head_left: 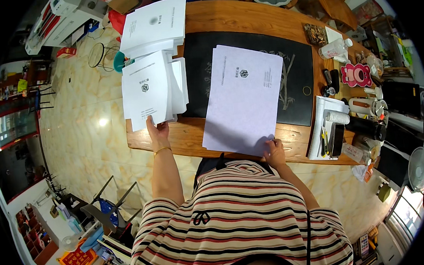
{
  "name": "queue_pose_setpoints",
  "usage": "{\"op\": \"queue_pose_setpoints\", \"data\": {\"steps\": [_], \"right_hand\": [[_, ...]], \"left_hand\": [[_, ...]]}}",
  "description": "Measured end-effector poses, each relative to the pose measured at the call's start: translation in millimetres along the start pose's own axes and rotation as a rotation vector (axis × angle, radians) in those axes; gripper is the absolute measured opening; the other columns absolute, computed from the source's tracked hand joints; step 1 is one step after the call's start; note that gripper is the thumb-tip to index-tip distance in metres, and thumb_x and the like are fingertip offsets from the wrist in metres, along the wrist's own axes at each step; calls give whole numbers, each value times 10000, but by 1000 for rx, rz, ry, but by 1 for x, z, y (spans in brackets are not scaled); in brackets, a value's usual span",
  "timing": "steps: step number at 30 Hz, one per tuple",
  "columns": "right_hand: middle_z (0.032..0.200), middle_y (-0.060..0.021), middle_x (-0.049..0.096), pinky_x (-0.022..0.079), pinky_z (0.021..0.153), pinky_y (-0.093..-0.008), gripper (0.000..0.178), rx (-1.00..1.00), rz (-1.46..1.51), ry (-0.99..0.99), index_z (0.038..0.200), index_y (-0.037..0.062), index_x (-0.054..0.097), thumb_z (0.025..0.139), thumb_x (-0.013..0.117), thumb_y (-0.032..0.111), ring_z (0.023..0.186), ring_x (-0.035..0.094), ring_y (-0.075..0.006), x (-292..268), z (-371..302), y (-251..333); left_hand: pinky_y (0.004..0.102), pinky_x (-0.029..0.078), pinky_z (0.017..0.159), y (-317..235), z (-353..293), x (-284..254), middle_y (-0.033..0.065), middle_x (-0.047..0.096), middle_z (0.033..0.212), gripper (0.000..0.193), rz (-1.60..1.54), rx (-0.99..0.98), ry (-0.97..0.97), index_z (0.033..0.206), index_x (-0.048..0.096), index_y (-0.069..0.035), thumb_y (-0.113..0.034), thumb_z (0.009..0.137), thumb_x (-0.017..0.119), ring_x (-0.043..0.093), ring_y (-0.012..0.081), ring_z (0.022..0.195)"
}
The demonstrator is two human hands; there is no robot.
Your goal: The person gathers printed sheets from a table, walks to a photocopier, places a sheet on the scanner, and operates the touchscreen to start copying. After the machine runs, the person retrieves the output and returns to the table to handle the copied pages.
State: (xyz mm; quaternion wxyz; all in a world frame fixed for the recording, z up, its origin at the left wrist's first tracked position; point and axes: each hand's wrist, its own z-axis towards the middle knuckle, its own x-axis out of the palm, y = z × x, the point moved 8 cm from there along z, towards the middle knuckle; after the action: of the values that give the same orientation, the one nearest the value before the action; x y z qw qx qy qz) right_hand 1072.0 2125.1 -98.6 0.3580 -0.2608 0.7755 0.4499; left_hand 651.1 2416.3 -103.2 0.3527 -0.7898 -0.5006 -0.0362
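A stack of printed white paper [143, 95] lies at the table's left edge, its sheets slightly fanned. My left hand [159, 134] holds its near edge, one finger on top and the rest partly hidden. In front of me, a lavender sheaf of printed sheets [241, 102] rests partly on a black mat [198, 61] and overhangs it toward me. At its near right corner, my right hand [274, 153] has its fingers curled and closed on the paper edge. Another white paper stack [154, 27] sits farther back on the left.
The wooden table [244, 13] carries clutter on its right side: a notepad [317, 131], a black phone [337, 139], a yellow cutter [324, 142], a plastic bottle [334, 48], a pink bear-shaped item [356, 75] and a black flask [367, 128]. A teal bin [118, 62] stands beyond the left edge.
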Motion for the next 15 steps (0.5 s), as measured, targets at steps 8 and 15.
{"op": "queue_pose_setpoints", "data": {"steps": [8, 15], "right_hand": [[1070, -184, 436, 445, 866, -419, 396, 96, 22, 43, 1069, 91, 533, 713, 696, 148, 994, 496, -359, 11, 13, -8], [1092, -184, 422, 454, 864, -422, 373, 161, 59, 128, 1051, 95, 559, 712, 687, 180, 1019, 491, -362, 20, 19, -13]], "left_hand": [[357, 542, 823, -15, -41, 24, 64, 566, 1125, 315, 143, 233, 254, 1190, 484, -80, -74, 883, 556, 581, 204, 1019], [372, 523, 836, -6, -119, 1, 69, 570, 1117, 350, 282, 84, 363, 1205, 467, -32, -61, 872, 571, 576, 196, 1016]]}}
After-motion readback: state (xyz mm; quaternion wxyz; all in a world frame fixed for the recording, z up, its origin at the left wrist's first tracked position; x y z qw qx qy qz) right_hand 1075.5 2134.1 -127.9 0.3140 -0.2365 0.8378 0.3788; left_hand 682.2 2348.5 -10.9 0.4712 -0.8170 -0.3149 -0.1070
